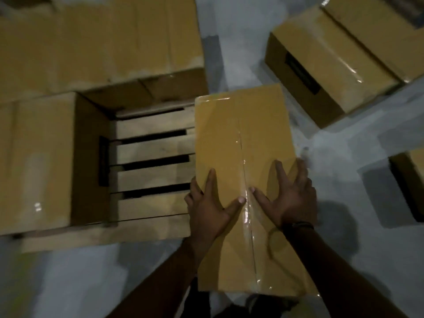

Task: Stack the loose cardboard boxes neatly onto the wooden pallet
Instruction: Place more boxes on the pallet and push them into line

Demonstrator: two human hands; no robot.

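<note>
Under both hands, in the head view, the box (241, 143) lay with its left edge meeting the pallet's (152, 152) bare slats. The left hand (210, 204) and right hand (290, 193) pressed flat on its taped top, fingers spread apart and gripping nothing. Further left of the left hand stood a stacked box (36, 157). The step probably called for sliding the box squarely left into the gap, flush against that neighbour, with the fingers kept out of the pinch.

Dim, yellowish indoor light. Clear shiny tape (249, 216) on the centre's flat brown cardboard box (229, 138) glints; dark shadows pool on the pale grey floor (332, 145) at right. Blur softens everything, worst at upper left.
</note>
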